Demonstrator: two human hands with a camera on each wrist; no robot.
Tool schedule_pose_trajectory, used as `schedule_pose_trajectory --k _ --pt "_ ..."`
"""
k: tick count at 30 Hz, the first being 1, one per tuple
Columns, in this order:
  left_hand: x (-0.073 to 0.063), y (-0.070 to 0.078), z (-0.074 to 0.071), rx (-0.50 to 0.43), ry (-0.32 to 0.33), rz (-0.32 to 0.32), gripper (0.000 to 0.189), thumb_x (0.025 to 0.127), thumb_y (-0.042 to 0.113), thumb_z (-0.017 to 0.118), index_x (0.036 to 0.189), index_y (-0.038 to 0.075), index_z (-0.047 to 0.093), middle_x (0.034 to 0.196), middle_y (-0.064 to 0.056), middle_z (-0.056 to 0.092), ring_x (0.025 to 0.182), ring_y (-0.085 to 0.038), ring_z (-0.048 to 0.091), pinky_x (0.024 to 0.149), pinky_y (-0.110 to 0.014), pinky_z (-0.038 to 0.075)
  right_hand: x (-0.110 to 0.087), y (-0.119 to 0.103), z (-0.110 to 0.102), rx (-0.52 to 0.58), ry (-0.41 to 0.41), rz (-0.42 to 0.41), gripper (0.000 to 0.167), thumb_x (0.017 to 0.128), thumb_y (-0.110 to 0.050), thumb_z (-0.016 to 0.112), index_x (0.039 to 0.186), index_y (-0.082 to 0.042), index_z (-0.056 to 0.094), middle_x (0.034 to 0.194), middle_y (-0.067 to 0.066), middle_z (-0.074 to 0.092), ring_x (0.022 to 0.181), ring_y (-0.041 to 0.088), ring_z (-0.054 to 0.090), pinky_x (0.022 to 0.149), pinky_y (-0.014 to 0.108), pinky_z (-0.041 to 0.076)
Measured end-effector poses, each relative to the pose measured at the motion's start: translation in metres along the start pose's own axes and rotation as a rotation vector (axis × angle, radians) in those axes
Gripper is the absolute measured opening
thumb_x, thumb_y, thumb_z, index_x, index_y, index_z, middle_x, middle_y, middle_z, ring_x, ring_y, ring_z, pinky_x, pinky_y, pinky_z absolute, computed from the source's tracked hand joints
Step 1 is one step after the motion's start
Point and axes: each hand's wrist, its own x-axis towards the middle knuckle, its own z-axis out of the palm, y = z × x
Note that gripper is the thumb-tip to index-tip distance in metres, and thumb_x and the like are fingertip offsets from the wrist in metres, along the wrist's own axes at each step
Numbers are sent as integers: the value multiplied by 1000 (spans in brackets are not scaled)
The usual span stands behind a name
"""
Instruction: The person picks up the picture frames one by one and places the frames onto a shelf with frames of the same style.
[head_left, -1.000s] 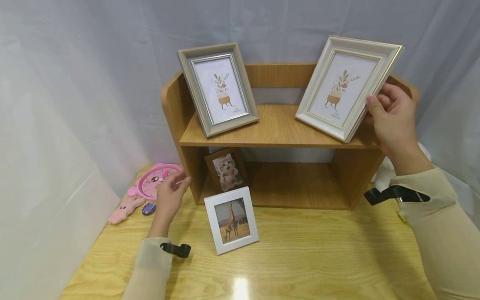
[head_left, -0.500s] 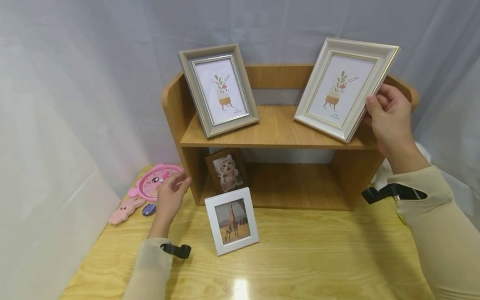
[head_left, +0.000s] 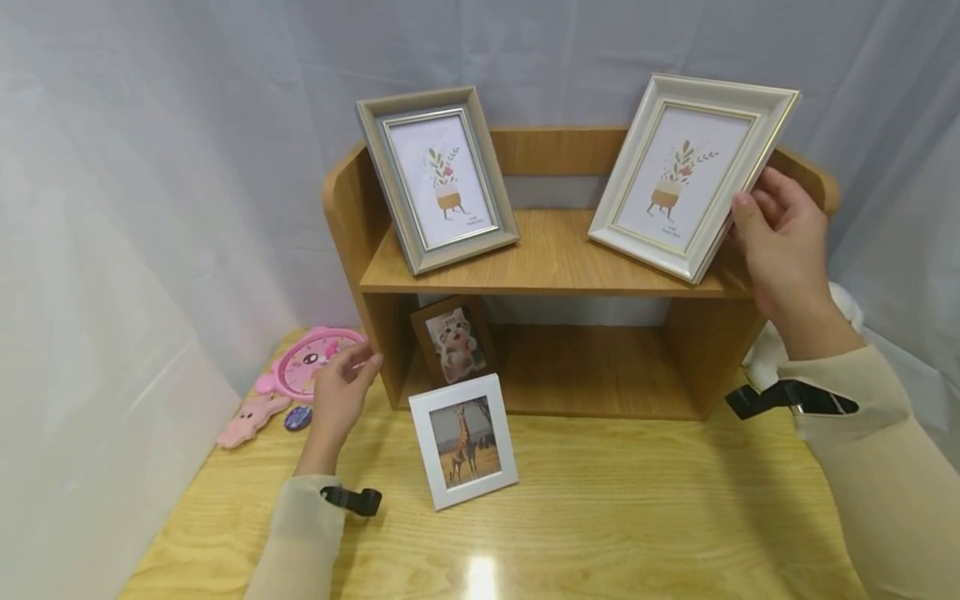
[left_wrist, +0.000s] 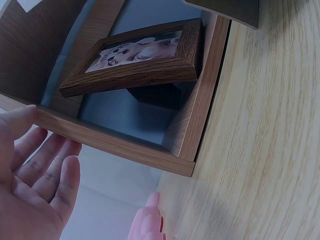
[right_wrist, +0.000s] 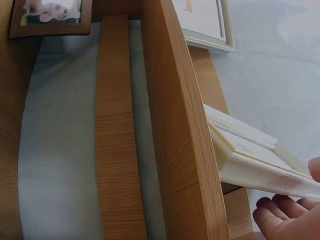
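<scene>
A white picture frame (head_left: pixel 693 179) with a gold inner edge stands tilted on the right of the upper shelf. My right hand (head_left: pixel 787 242) grips its right edge, thumb at the front and fingers behind; in the right wrist view, fingers (right_wrist: pixel 285 212) show under that edge. A beige-grey picture frame (head_left: pixel 438 179) leans on the upper shelf at the left. My left hand (head_left: pixel 343 396) is beside the wooden shelf's left side panel (left_wrist: pixel 115 145), fingers loosely bent, thumb at the panel's edge in the left wrist view. Whether it presses there is hard to tell.
A brown frame (head_left: pixel 453 340) with a kitten photo stands in the lower compartment. Before it, on the table (head_left: pixel 637 517), is a white frame (head_left: pixel 465 442) with a giraffe photo. A pink clock (head_left: pixel 303 367), pink rabbit (head_left: pixel 251 421) and blue oval item (head_left: pixel 297 418) lie left.
The white gold-edged frame in my right hand has shifted slightly left over the second. My right forearm has moved a little. The left hand has stayed in place.
</scene>
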Motion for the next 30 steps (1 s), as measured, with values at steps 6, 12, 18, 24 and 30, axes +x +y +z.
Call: schedule_pose_trajectory --k 6,12,18,24,30 --pt "2 -4 -1 -1 2 9 41 98 21 64 132 -2 58 129 -20 61 114 -32 62 85 -16 53 -6 0 -3 -22 17 -29 52 94 -3 63 143 -2 47 131 10 56 119 18 53 91 15 50" --pt "1 -9 -1 7 11 15 44 97 28 65 131 1 59 128 -17 62 112 -30 63 86 -20 54 -13 3 -7 -51 7 -49 52 95 -2 62 144 -1 46 136 12 52 124 20 50 97 17 47" --pt "1 -8 -1 9 11 3 44 97 28 65 131 1 59 129 -16 62 112 -30 63 85 -20 55 -21 5 -12 -46 -2 -78 50 94 1 62 142 -1 48 137 13 52 126 21 49 96 16 48" --pt "1 -8 -1 11 11 17 44 97 29 65 132 1 59 129 -17 62 112 -30 63 86 -20 55 -30 6 -17 -27 -9 -89 50 93 1 63 141 1 49 137 15 53 127 21 51 93 16 49" --pt "1 -9 -2 17 16 13 43 96 29 66 130 2 61 128 -15 63 109 -29 64 84 -19 55 -40 9 -19 -14 -12 -141 46 91 3 66 136 3 54 132 16 57 119 21 58 93 16 50"
